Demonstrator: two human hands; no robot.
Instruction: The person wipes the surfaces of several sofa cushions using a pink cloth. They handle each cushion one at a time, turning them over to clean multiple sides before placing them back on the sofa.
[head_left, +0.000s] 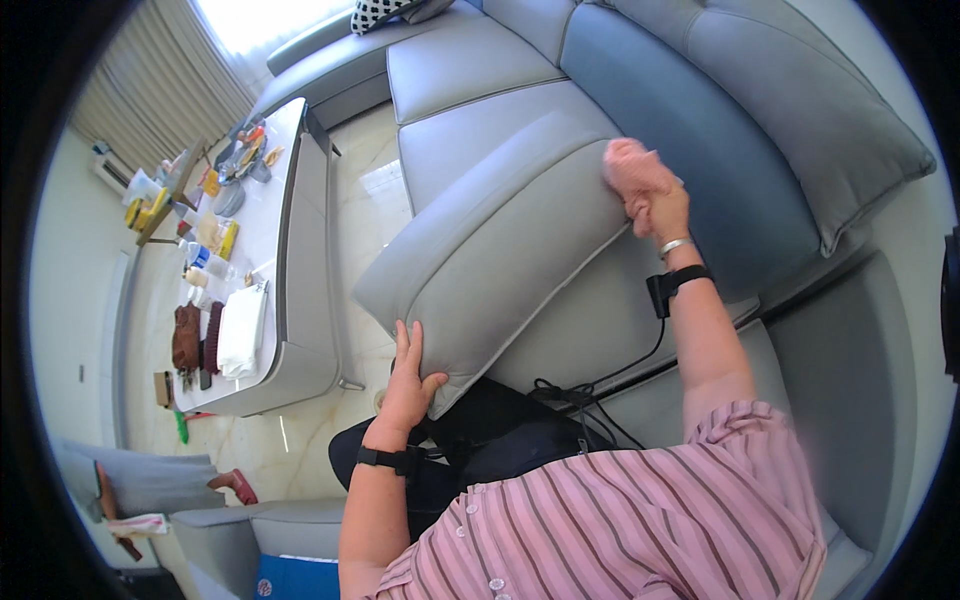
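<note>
A long grey leather sofa cushion stands tilted across the seat in front of me. My left hand rests against its near left end, fingers spread along the side and thumb on the corner. In my right hand is a bunched pink cloth, held at the cushion's far right end. Part of the cloth is hidden inside my fingers. Behind the cloth runs the blue-grey leather backrest.
A white-topped coffee table on the left carries folded white cloths, a brown bag, bottles and packets. Black cables lie by my lap. Another person in pink slippers is at lower left. A loose back cushion leans at upper right.
</note>
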